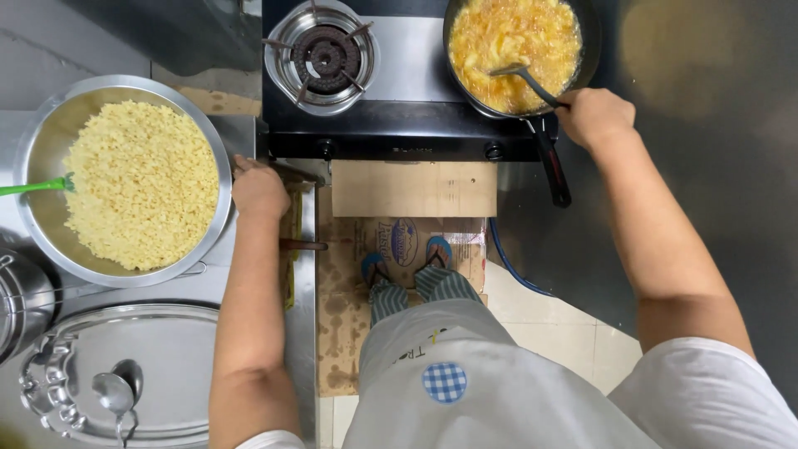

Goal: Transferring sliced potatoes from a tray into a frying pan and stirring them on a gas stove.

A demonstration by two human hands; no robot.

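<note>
Black spatula handle [540, 87] sits clenched in our right hand [592, 115], its blade in the frying pan [582, 71] beyond; our left hand [258, 189], loosely curled, rests beside 1 steel bowl [41, 141].

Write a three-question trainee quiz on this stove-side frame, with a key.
1. True or false: the right hand holds a utensil in the frying pan.
2. What does the left hand rest beside?
3. The free burner is: A) covered by a pot, B) bare.

Key: 1. True. 2. The big metal bowl of pale yellow pieces. 3. B.
</note>
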